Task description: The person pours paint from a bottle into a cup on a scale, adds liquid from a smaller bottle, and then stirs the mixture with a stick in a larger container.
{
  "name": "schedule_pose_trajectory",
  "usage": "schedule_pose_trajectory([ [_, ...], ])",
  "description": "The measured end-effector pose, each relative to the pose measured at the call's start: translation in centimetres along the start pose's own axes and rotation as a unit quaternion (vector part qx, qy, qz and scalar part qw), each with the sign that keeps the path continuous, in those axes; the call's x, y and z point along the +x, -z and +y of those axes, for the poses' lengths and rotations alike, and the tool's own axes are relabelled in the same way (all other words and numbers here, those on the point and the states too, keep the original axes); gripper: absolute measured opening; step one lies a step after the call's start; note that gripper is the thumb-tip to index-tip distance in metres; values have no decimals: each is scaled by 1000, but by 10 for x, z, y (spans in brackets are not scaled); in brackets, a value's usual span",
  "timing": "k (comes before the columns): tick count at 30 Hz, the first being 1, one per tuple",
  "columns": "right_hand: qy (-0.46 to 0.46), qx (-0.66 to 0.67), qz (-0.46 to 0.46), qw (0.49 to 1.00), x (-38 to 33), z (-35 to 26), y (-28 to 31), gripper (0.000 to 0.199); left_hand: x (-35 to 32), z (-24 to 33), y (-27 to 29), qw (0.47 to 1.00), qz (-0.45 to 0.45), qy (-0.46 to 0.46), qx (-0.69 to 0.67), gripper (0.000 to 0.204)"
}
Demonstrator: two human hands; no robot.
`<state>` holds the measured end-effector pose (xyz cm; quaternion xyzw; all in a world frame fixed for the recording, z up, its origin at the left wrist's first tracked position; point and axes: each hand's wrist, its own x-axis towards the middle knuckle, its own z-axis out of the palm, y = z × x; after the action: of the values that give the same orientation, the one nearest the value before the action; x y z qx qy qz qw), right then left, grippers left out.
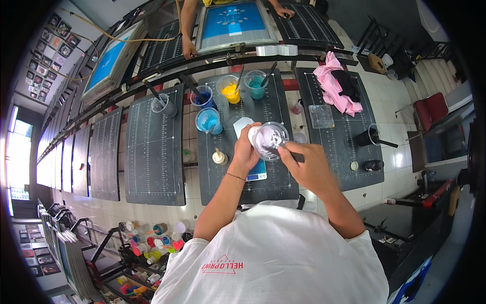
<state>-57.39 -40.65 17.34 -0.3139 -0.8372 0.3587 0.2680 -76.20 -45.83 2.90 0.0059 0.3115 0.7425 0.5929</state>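
Note:
My left hand [244, 156] is closed round a clear plastic cup [283, 133] with pale whitish ink smeared inside. In my right hand [311, 164] is a dark spatula [297, 156], its end inside that cup. Below the cup, partly hidden by my hands, a blue and white digital scale [258, 172] lies on the black board [223, 185]. Beyond stand cups of light blue ink [208, 122], dark blue ink [204, 100], yellow ink [230, 93] and teal ink [256, 89], with sticks or spatulas in them. A small whitish pot [219, 158] sits left of my forearm.
On the left board stands a grey cup [164, 107]. The right board carries a pink cloth [331, 86], a clear flat box [321, 116], a black-ink cup [367, 137] and a dark jar [374, 165]. Across the rail, another person's hands [189, 49] flank a blue screen frame [230, 23].

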Motion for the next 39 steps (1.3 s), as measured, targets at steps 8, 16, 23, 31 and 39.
schedule_pose_trajectory([
  [8, 32, -7, 32, 999, 1, -4, -11, 28, 8, 1, 5, 1000, -21, 0, 14, 40],
  [16, -28, -80, 42, 996, 4, -31, 11, 27, 13, 0, 9, 982, -160, 65, -71, 51],
  [23, 57, -190, -11, 980, 13, -33, -7, 27, 11, -7, 14, 964, -184, 125, -144, 43],
  [31, 79, -178, 12, 981, 12, -37, -9, 28, 9, -7, 14, 982, -145, 72, -93, 39],
  [39, 83, -212, -24, 973, 3, -40, -10, 29, 6, -5, 6, 984, -155, 55, -75, 45],
])
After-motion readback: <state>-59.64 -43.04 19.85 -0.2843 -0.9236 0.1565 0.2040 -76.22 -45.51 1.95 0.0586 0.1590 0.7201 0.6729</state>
